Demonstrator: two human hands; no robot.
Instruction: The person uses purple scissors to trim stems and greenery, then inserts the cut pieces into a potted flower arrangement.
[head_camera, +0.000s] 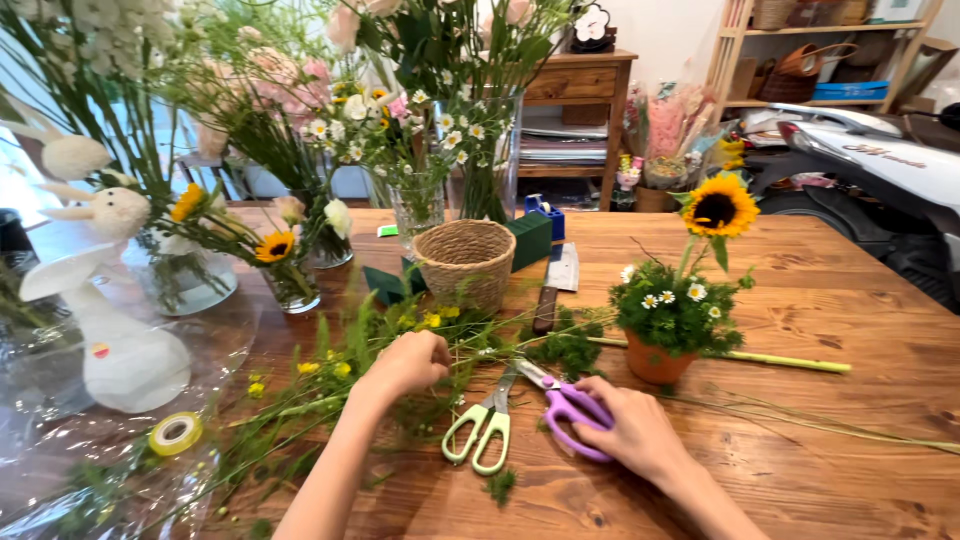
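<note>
- A person is working at a wooden table, seen from above by a camera on their head.
- The left hand is curling closed around thin green stems, which are lying across the table's near left part among small yellow blooms.
- The right hand is resting on the purple-handled scissors, fingers gripping the handle loops; the blades are pointing toward the table's middle.
- A second pair, the pale green-handled scissors, is lying flat just beside the purple pair, between the two hands, untouched.
- A small terracotta pot is standing upright just beyond the right hand, holding greenery, white daisies and one tall sunflower.
- A woven basket is sitting near the middle of the table, beyond the left hand.
- A roll of yellow-green tape is lying on clear cellophane at the near left corner.
- Glass vases of flowers are crowding the far left edge.
- A white rabbit figure is standing at the left edge.
</note>
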